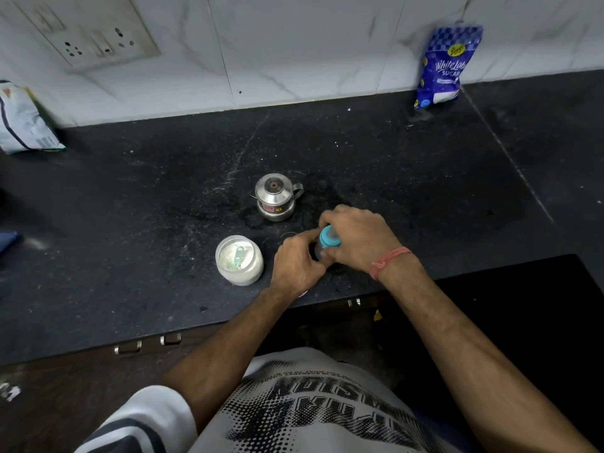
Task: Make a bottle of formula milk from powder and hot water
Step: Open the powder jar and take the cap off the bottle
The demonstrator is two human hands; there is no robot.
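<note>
Down at the near edge of the black countertop (392,152), both hands working one small feeding bottle (327,241). Left hand (295,264) curled round the clear lower body, fingers wrapped and gripping. Right hand (356,238) clamped over the top, fingers closed round the blue collar (329,237), red thread band (389,261) on the wrist. Bottle tilted toward the left, base hidden behind the fingers, so contact with the counter impossible to judge. Just left of the hands, an open clear jar of white powder (239,260) with a pale green scoop (238,255) lying inside. A little farther back, near the hands, a small lidded steel pot (276,196), handle pointing right. Way back against the tiled wall, a blue sugar packet (444,67) standing at the right, another packet (23,120) at the far left.
</note>
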